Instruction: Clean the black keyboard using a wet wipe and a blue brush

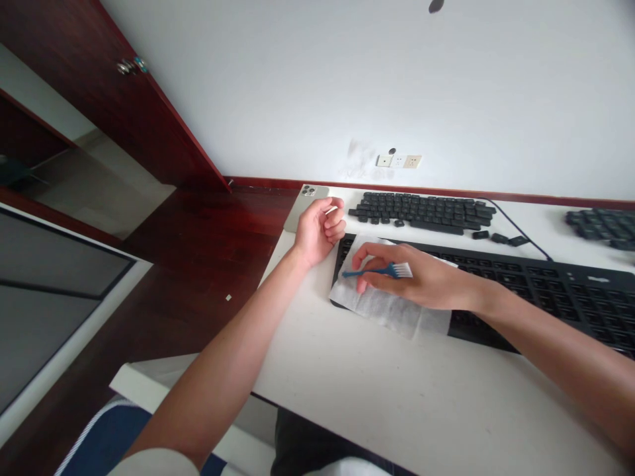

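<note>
My right hand (421, 274) grips a small blue brush (380, 270) with white bristles, pinched between thumb and fingers. It is over a white tissue (381, 314) spread across the left end of a black keyboard (526, 281). The keyboard's keycaps appear to be off over much of what shows; the tissue and my hand hide its left part. At the keyboard's left corner, my left hand (320, 231) rests with its fingers curled in, and I see nothing in them. Just behind it lies a phone (297, 210), partly covered by the hand.
Rows of loose black keycaps (421, 210) lie behind the keyboard, with several strays (499, 238) beside a black cable (518, 231). Another pile of keycaps (602, 225) sits at the far right. The white desk (387, 390) meets a wall with sockets (398, 160).
</note>
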The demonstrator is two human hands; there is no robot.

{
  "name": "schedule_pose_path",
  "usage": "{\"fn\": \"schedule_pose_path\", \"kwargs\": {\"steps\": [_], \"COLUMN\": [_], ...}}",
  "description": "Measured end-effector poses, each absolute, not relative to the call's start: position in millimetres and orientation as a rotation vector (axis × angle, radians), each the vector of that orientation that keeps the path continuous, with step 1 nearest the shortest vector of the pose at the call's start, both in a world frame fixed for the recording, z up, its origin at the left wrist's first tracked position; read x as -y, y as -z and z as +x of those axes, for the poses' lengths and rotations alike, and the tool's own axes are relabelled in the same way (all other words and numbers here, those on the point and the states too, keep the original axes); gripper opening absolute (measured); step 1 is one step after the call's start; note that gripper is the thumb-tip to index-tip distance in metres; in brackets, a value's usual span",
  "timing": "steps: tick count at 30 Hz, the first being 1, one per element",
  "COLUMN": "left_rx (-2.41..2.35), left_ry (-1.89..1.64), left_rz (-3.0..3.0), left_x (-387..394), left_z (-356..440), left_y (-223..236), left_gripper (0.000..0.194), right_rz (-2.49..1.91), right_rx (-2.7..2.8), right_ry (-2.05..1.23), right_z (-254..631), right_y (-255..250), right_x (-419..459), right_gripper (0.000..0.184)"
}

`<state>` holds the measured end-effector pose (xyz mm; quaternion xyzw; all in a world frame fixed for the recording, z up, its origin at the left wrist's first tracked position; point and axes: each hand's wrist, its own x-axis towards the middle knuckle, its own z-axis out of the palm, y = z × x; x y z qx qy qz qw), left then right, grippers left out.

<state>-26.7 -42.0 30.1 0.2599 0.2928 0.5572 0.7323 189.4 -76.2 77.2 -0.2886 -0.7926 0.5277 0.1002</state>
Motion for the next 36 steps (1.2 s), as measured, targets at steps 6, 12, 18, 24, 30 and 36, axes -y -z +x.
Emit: {"fn": "schedule_pose_path", "kwargs": {"steps": [6,12,18,24,30,36], "left_rx": [-0.62,-0.634,-0.577,-0.583,-0.615,-0.575], "left_ry": [-1.217,-1.227,-1.219,-1.218,-1.22,-1.22], "left_rz": [0.595,0.586,0.545,0.509,0.508,0.574], "left_x": [42.1,42.2,41.2,42.3,43.1,41.9], "left_z": [-26.7,-26.8,-27.8,-27.4,-26.7,-27.5], "left_y": [-30.7,-29.3,-27.2,-28.4,-29.7,-26.9], "left_gripper": [0.019,0.02,0.018,0.018,0.017,0.018], "right_rz": [-0.882,-1.049,-1.052,-0.973,-0.917,-0.981], "right_rx": [2.33,2.262,2.427,2.607,2.636,2.581], "right_ry": [-1.408,-1.282,-1.245,-1.196,-1.214,-1.194], "right_z": [184.9,182.2,175.8,172.9,174.0,171.9], "right_y": [-72.8,-80.5,-95.4,-97.8,-90.8,-89.1], "right_x": [80.5,74.5,57.7,51.2,49.9,52.5], "right_gripper": [0.02,0.022,0.02,0.018,0.019,0.026]}}
